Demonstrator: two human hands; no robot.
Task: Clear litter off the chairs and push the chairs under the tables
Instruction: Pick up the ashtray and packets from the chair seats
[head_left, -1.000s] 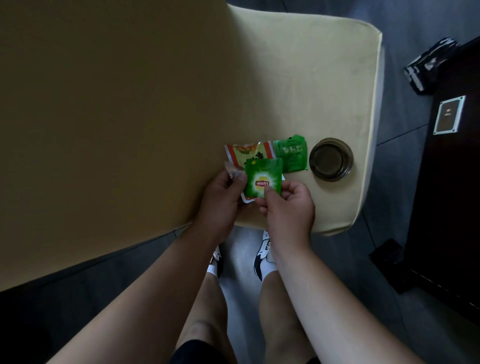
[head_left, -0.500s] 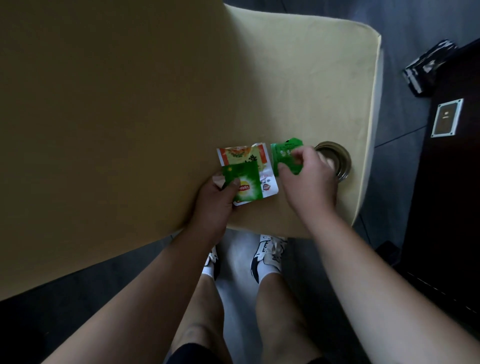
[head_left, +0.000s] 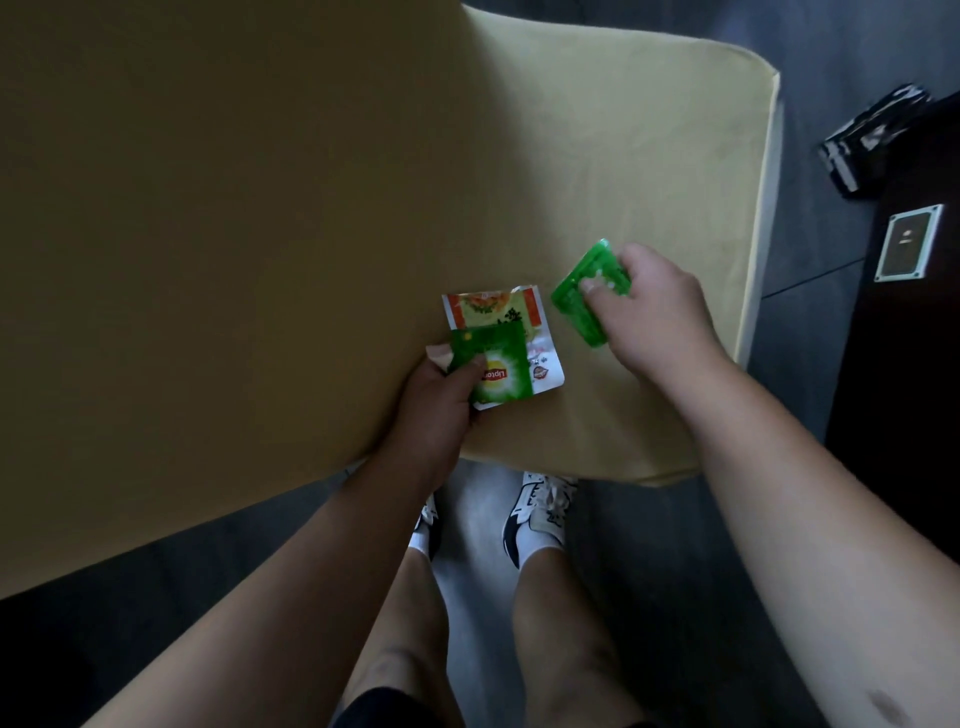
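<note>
A pale yellow chair seat (head_left: 597, 156) fills the upper middle, with its darker tan backrest (head_left: 208, 234) close at the left. My left hand (head_left: 441, 400) grips a green Lipton tea wrapper (head_left: 498, 371) stacked on a white and orange snack packet (head_left: 498, 309) above the seat's front. My right hand (head_left: 660, 312) pinches a small bright green wrapper (head_left: 576, 299) just above the seat, to the right of the stack. The round dark dish seen earlier is hidden behind my right hand.
A dark wooden cabinet (head_left: 909, 389) with a white-framed plate (head_left: 909, 249) stands at the right. A black and white object (head_left: 872, 140) lies on the grey floor at the upper right. My legs and shoes (head_left: 540, 514) are below the seat's front edge.
My right hand left the Lipton wrapper, reached right to the small green wrapper and lifted it. My left hand kept the stacked wrappers.
</note>
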